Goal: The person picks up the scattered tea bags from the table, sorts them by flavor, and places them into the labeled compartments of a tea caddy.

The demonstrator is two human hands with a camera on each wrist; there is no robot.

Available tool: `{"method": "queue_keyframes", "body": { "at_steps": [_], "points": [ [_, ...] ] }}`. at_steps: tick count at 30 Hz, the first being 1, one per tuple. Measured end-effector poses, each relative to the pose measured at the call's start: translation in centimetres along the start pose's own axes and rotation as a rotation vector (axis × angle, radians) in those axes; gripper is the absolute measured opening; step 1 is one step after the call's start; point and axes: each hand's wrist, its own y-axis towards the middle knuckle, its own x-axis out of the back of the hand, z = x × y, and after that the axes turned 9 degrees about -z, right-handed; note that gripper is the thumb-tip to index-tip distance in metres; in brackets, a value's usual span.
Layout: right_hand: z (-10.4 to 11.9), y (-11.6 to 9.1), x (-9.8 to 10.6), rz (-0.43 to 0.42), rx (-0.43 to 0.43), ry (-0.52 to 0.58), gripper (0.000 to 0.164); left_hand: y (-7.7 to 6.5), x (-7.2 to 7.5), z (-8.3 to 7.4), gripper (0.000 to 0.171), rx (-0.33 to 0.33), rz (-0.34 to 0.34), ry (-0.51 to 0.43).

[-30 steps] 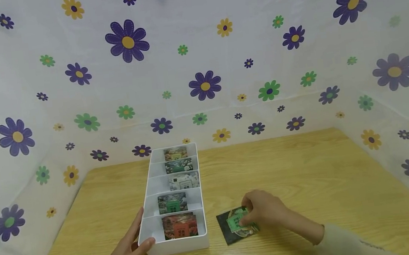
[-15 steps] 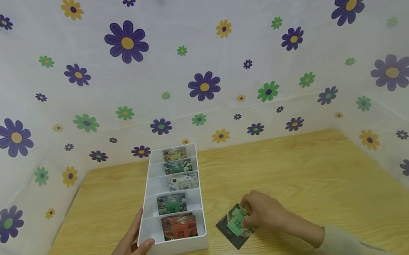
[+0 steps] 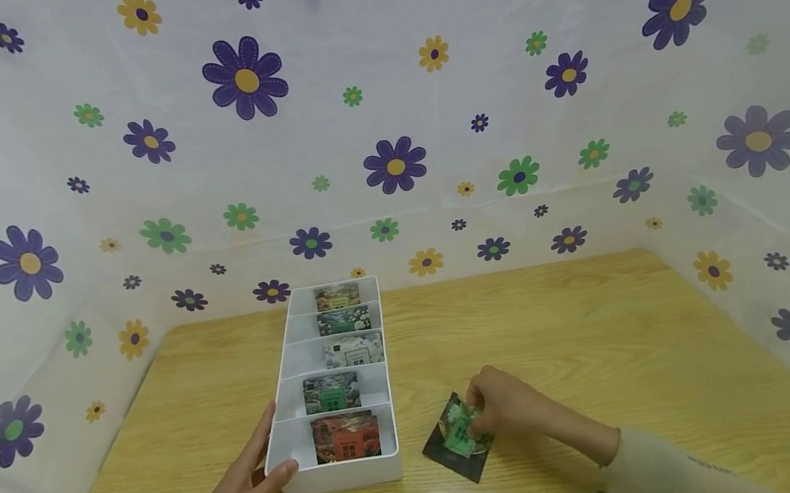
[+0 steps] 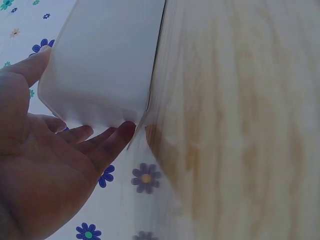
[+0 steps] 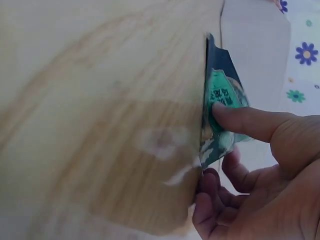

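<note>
A white divided box [image 3: 347,476] stands on the table, one row of compartments running away from me. My left hand [image 3: 236,492] holds its near left corner, thumb at the front rim and fingers along the left side. In the left wrist view the fingertips touch the smooth box wall [image 4: 107,55]. To the right of the box, my right hand [image 3: 516,406] pinches a dark tea sachet [image 3: 449,459] with a green label. The right wrist view has the thumb pressed on the label of the sachet [image 5: 222,62], which bends slightly; the other fingers are partly hidden beneath.
Inside the box stand sachets: red ones [image 3: 346,440] in front, a dark green one [image 3: 331,394] behind, a pale one [image 3: 354,351], then others [image 3: 343,322] at the back. Around the wooden table [image 3: 555,326] hangs a white flowered sheet [image 3: 326,141].
The dark sachet has turned on the table, its near corner swinging toward me, while my right hand stays at its right edge. My left hand and the box have not moved.
</note>
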Motion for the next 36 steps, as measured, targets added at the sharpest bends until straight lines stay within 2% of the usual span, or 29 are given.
{"method": "queue_keyframes", "body": {
  "at_steps": [6,8,13,17,20,23,27,31,36],
  "points": [
    [-0.2,0.5,1.9,0.124,-0.052,0.203,0.025,0.0,0.0,0.0,0.086,0.017,0.008,-0.012],
    [-0.2,0.9,2.6,0.159,-0.075,0.290,0.019,0.0,0.0,-0.1,0.086,0.014,0.009,-0.016],
    [-0.5,2.3,4.1,0.159,-0.109,0.435,0.014,0.0,0.0,-0.1,0.085,0.006,0.008,-0.015],
    [-0.6,4.1,5.3,0.104,-0.073,0.429,0.016,0.0,0.0,-0.1,0.085,0.011,0.005,-0.015],
    [-0.4,5.9,6.1,0.044,-0.049,0.409,0.023,0.0,0.1,-0.1,0.086,0.020,0.002,-0.012],
    [0.1,8.1,6.6,-0.035,-0.032,0.430,0.035,0.0,0.1,0.0,0.085,0.018,0.000,-0.012],
    [1.3,11.5,6.7,-0.155,-0.054,0.504,0.044,-0.1,0.1,0.0,0.085,0.009,0.002,-0.026],
    [3.0,14.7,5.8,-0.278,-0.094,0.603,0.039,-0.2,0.1,-0.1,0.085,0.018,0.003,-0.040],
    [4.2,18.1,4.6,-0.414,-0.067,0.677,0.030,-0.1,0.0,-0.1,0.085,0.011,0.003,-0.052]
  ]
}}
